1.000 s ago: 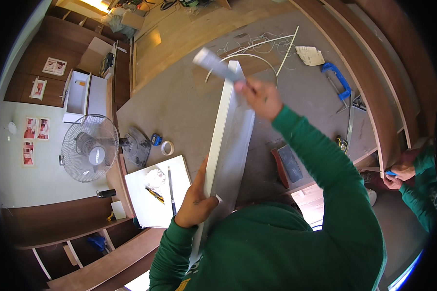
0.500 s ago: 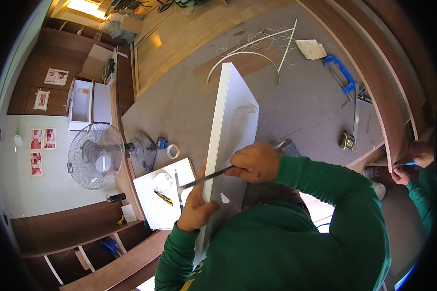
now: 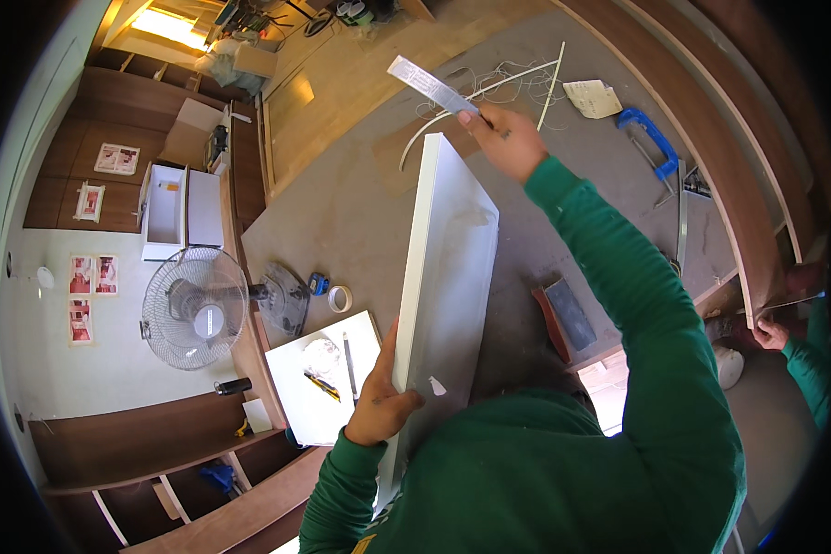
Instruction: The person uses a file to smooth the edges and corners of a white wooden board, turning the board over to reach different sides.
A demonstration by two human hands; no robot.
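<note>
A white box-edged panel [image 3: 417,268] stands on its edge before me, leaning against my body. My left hand [image 3: 381,399] is closed round its left edge, thumb on the near side and fingers partly hidden behind. Beyond the panel's far top corner, my right hand [image 3: 508,140] is raised and wrapped round one end of a flat metal file [image 3: 431,85]. The file's broad silvery face shows, pointing up and left, apart from the panel. A small white chip [image 3: 437,386] lies on the panel's broad face.
Left of the panel, a white board [image 3: 291,406] bears a yellow-and-black utility knife [image 3: 322,386] and crumpled white material. A tape roll [image 3: 340,298] and a fan [image 3: 197,309] are nearby. Rightward lie a rectangular block [image 3: 571,314] and a blue clamp [image 3: 651,143]. Another person's hand [image 3: 772,334] shows far right.
My right hand has swung up and away from the panel's left edge with the file, past the far corner. My left hand keeps its hold on the panel.
</note>
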